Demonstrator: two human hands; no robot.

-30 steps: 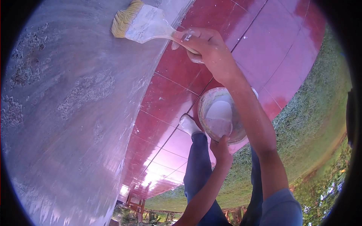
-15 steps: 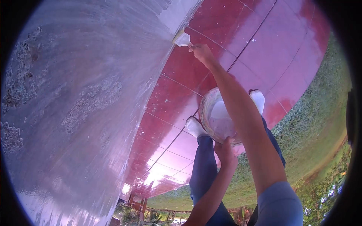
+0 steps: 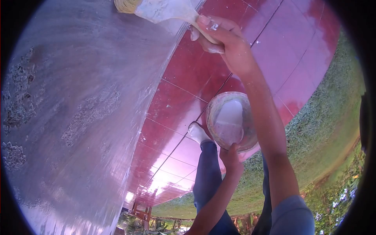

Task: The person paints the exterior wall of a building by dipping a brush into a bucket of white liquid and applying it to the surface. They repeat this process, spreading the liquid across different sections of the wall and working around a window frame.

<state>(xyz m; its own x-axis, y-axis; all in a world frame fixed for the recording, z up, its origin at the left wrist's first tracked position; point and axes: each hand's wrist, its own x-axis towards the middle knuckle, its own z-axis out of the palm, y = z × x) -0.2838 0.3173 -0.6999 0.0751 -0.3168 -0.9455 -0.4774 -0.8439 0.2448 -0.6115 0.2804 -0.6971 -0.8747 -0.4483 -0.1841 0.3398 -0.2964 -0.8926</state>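
Up at the top of the view, my right hand is closed around the handle of a wide paintbrush. The brush is smeared white, and its yellowish bristles overlap the grey wall. White smears also mark my fingers. Lower down, my left hand grips the near rim of a round bucket, thumb over the edge. Whitish liquid lies inside the bucket, which is tilted so its mouth faces me. My right forearm passes beside the bucket's right rim.
Glossy red floor tiles run along the wall's foot, speckled white in places. My foot in a white sock stands left of the bucket. Grass borders the tiles on the right. A wooden structure stands far off at the bottom.
My right hand has brought the brush from the wall's foot up the wall, nearer to the camera. My left hand still holds the bucket, in nearly the same place.
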